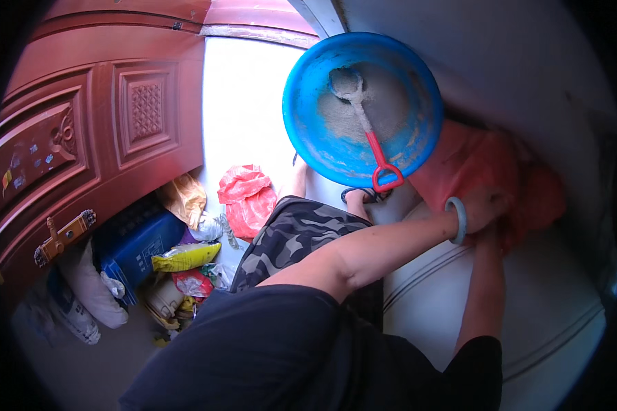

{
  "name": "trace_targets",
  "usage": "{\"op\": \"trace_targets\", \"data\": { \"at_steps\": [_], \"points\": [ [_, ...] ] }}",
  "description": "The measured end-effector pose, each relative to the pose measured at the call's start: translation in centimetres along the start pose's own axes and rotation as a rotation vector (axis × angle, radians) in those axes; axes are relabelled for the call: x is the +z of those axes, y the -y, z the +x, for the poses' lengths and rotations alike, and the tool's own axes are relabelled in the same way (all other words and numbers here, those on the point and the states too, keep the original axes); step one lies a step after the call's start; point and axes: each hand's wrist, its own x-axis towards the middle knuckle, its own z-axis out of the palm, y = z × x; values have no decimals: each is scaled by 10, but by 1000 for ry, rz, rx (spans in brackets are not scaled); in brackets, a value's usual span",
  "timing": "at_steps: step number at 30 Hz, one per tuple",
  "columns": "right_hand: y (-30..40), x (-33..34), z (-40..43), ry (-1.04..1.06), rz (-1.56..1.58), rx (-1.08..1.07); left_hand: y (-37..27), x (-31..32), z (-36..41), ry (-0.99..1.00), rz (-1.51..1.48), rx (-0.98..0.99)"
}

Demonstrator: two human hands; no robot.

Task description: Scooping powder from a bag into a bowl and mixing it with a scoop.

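Observation:
To my right, a red plastic bag (465, 154) lies bunched on the floor against the wall. My left hand (486, 205), with a pale bangle (457, 221) on its wrist, is closed on the gathered plastic. Directly below it, my right hand (488, 237) meets the same bag; its fingers are hidden by the left hand and the shadow. Beside the bag stands a round blue plastic basin (308, 144) holding greyish powdery meal (391, 103). A small shovel (374, 146) rests in it, its blade coated with meal and its red D-shaped handle over the near rim.
A carved red-brown door (149, 146) with a brass-coloured handle (64, 239) stands at the left. Past its lower edge are a blue bin (144, 241), a yellow packet (187, 257), stuffed sacks (90, 293) and other bags. Another red plastic bag (249, 205) sits by my leg. A white wall (519, 61) rises at the right.

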Motion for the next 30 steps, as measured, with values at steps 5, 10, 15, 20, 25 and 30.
{"op": "trace_targets", "data": {
  "at_steps": [5,10,15,20,25,30],
  "points": [
    [-7,1,-1,4,9,-7,-9,1,1,24,39,-147],
    [-25,6,-3,17,37,1,-5,11,5,-11,-54,-68],
    [-35,11,0,21,79,-22,3,14,10,108,-207,-222],
    [-44,22,18,3,92,-96,-4,16,14,8,-74,-240],
    [-48,9,28,-92,77,-199,-8,13,17,-22,-92,-196],
    [-50,-23,-14,-163,31,-252,1,7,23,-43,-121,-184]
  ]
}}
